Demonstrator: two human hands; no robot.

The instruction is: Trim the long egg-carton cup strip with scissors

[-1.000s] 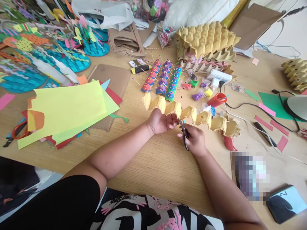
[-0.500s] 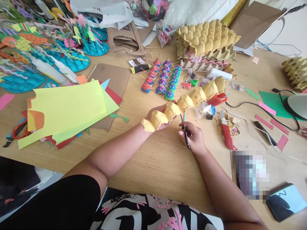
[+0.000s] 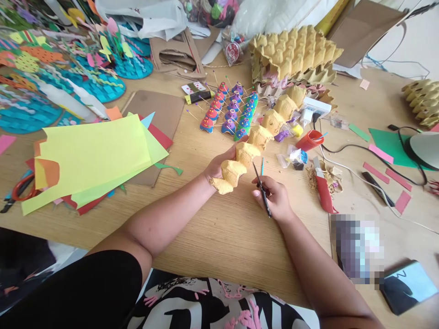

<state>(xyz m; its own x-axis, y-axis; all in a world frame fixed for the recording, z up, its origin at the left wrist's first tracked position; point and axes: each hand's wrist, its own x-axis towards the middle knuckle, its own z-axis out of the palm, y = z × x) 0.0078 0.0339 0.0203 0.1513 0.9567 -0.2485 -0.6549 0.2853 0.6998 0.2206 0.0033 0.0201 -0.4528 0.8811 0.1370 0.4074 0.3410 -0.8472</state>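
My left hand (image 3: 216,165) is closed around a yellow strip of egg-carton cups (image 3: 247,154) from below and behind, with most of the fingers hidden by it. Slanting from lower left to upper right, the strip is held above the table. In my right hand (image 3: 278,201) are black scissors (image 3: 263,192), seen nearly edge-on. Their tip points up at the near edge of the strip, close to a middle cup; whether it touches cannot be told. Beyond the strip stand painted egg-carton caterpillars in red (image 3: 213,109), purple (image 3: 232,112) and green-blue (image 3: 245,119), with pins sticking out.
Yellow paper sheets (image 3: 92,160) lie over brown cardboard (image 3: 154,116) at left. Stacked egg trays (image 3: 295,55) stand at the back. A red cup (image 3: 309,140), a red-handled knife (image 3: 324,189), cables and paper scraps lie right. Woven blue pieces (image 3: 103,89) fill the far left.
The strip has turned, its far end swinging up and left and its near end moving down and right. My right hand stays nearly in place with the scissors.
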